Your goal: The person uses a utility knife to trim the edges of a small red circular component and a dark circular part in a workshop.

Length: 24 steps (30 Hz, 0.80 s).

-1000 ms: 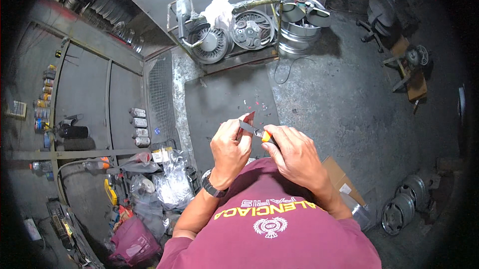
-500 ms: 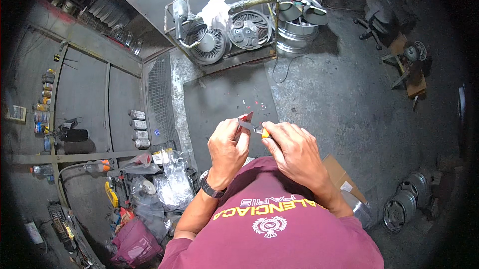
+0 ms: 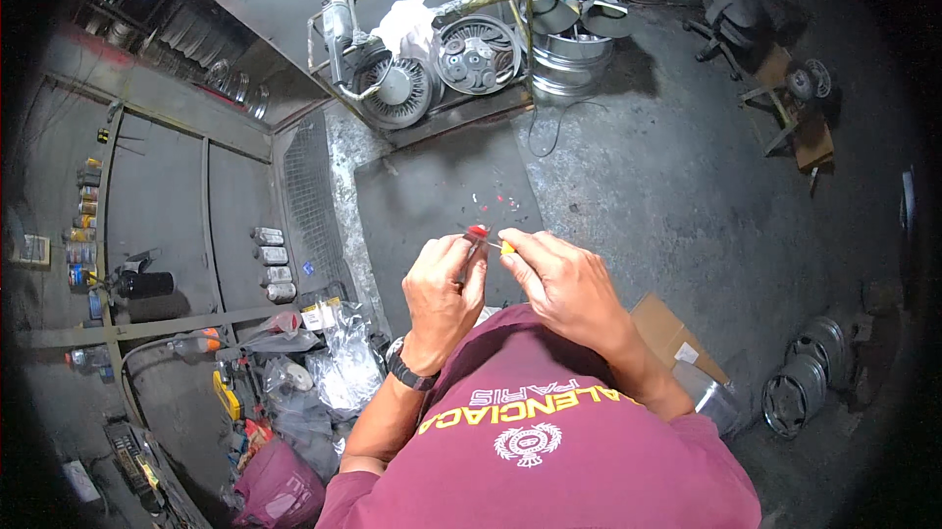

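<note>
In front of my shirt, my left hand point(image 3: 442, 293) pinches a small flat red piece point(image 3: 477, 232) between thumb and fingers. My right hand point(image 3: 569, 279), closed, holds a cutter knife with a yellow handle point(image 3: 507, 247), most of it covered by the fingers. Its thin blade lies against or right beside the red piece; the exact contact is too small to make out. Beyond the hands, small red and white scraps point(image 3: 498, 202) are scattered on a dark mat point(image 3: 412, 176).
Ahead stands a metal frame point(image 3: 451, 7) holding wheels, beside stacked rims point(image 3: 569, 66). Clear plastic bags point(image 3: 343, 362) lie at left, near several bottles point(image 3: 273, 256). A cardboard box point(image 3: 672, 335) and more rims point(image 3: 795, 403) are on the right.
The red piece and blade have turned, so both now show thinner, almost edge-on. My right hand has shifted slightly left, closer to my left hand. Both grips remain.
</note>
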Tool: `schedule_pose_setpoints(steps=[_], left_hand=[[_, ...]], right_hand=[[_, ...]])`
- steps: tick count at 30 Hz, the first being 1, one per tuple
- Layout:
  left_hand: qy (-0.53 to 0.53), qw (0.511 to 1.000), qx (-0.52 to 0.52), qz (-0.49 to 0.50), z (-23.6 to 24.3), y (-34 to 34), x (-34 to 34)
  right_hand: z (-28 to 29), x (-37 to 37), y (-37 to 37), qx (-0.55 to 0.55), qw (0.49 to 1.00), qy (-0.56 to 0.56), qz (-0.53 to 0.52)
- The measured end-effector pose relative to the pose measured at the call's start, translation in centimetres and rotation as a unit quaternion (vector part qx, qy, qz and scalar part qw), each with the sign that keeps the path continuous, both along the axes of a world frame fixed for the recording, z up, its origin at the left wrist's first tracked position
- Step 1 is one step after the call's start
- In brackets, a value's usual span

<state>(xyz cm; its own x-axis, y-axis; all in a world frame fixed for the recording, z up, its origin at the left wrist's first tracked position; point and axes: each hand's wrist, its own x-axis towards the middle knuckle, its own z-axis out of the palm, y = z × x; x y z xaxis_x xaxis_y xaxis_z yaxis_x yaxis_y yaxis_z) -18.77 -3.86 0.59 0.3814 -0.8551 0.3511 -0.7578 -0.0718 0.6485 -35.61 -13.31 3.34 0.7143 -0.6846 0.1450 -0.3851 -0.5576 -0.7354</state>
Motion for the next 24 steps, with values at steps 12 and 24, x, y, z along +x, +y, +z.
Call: schedule_pose_setpoints(steps=[12, 24], left_hand=[[0.092, 0.995, 0.014, 0.020, -0.1, 0.1, 0.3], [0.002, 1.000, -0.008, -0.011, -0.2, 0.8, 0.3]], right_hand=[[1.2, -1.3, 0.5, -0.068, 0.997, 0.033, 0.008], [-0.3, 0.2, 0.6, -0.045, 0.999, 0.008, -0.002]])
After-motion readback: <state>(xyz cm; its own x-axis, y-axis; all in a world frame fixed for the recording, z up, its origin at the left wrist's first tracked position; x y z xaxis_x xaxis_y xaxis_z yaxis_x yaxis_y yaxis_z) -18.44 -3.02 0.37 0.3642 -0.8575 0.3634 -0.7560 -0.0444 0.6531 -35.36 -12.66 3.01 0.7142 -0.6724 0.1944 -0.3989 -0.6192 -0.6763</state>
